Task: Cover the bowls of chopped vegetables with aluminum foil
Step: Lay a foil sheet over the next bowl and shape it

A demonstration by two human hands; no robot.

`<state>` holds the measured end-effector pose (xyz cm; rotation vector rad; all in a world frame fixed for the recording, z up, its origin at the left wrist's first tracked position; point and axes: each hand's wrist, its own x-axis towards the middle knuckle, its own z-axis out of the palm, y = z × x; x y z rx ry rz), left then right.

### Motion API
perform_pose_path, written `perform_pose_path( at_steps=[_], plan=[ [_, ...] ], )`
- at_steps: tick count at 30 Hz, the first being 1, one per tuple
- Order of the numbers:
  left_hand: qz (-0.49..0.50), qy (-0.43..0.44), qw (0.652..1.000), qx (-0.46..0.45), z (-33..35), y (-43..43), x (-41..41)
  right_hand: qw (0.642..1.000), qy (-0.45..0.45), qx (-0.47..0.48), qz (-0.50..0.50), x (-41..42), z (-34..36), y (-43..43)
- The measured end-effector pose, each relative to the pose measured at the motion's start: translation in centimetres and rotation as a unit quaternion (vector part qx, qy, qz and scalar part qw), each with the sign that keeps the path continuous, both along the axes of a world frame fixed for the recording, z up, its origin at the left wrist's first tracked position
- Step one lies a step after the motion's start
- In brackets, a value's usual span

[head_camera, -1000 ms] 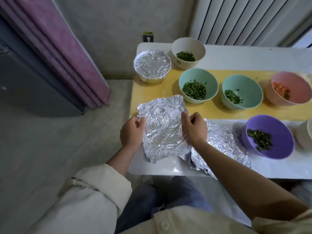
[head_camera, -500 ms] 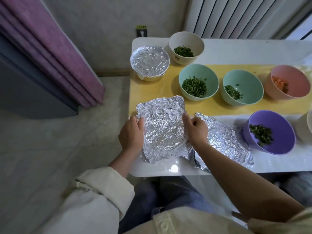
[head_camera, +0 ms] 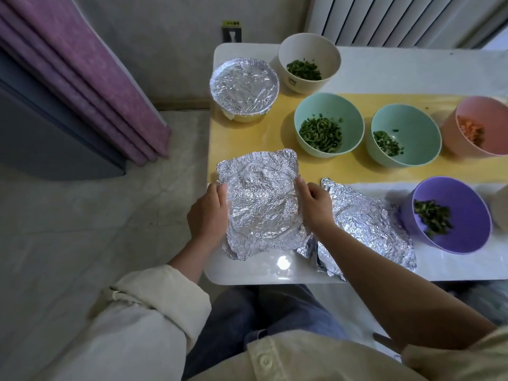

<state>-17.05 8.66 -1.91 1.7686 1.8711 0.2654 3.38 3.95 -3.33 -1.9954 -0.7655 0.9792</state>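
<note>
A crinkled foil sheet (head_camera: 261, 204) lies over something round at the table's near left corner; a circular rim shows through it, the bowl itself is hidden. My left hand (head_camera: 207, 215) grips the foil's left side and my right hand (head_camera: 313, 206) grips its right side, fingers curled on the edge. A second loose foil sheet (head_camera: 368, 226) lies just right of my right hand. One bowl at the back left is covered with foil (head_camera: 244, 88). Open bowls of chopped greens: cream (head_camera: 309, 63), two mint green (head_camera: 328, 125) (head_camera: 405, 134), and purple (head_camera: 450, 214). A pink bowl (head_camera: 481, 126) holds orange pieces.
The white table (head_camera: 275, 273) has a yellow mat (head_camera: 247, 141) across its middle. Its left edge drops to the floor beside a purple curtain (head_camera: 82, 75). A white radiator (head_camera: 398, 20) stands behind the table. A further bowl's rim (head_camera: 501, 207) shows at the far right.
The view shifted slightly. Both hands stay on the foil's sides and have slid a little along the rim, pressing the sheet down.
</note>
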Motion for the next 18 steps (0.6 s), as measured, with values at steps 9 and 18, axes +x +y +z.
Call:
perform_pose_path(
  at_steps=[9,18],
  plan=[
    [0.047,-0.134,0.99,-0.023,-1.9,0.3,-0.3,0.994,0.102,0.039,0.021,0.1,-0.1,0.2],
    [0.073,-0.236,0.967,-0.068,-2.2,0.5,-0.3,0.979,0.201,0.009,0.011,0.3,0.4,0.2]
  ],
)
